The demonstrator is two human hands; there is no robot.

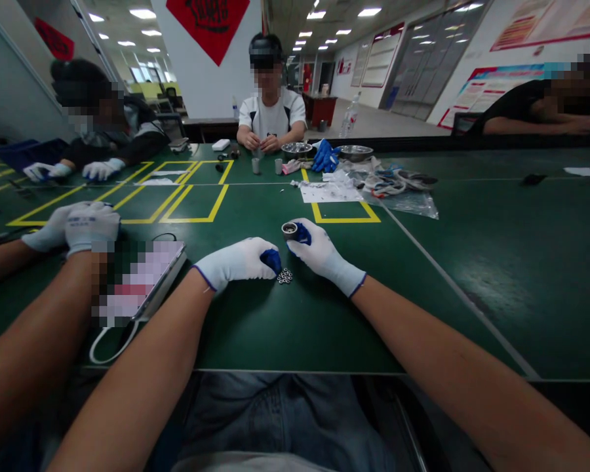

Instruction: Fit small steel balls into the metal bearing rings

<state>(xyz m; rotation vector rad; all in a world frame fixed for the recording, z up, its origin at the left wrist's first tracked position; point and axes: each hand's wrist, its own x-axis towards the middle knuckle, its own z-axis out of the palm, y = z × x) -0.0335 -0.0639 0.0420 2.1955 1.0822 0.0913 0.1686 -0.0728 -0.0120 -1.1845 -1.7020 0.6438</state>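
My right hand (319,252), in a white glove with blue fingertips, is closed round a small grey metal cup (290,229). The cup's round mouth faces up toward me, and its contents are too small to make out. Down at the table, the blue fingertips of my left hand (248,262) are pinched together beside a little pile of metal nuts (285,276). Whatever lies between those fingers is hidden. The pile rests on the green table (275,328), just below the cup.
At my left, a phone (142,282) with a white cable lies near another person's gloved hands (91,226). Across the table a person (271,111) sits behind two grey cups, metal bowls (356,152), blue gloves (326,157) and plastic bags (408,196). Yellow tape marks the tabletop.
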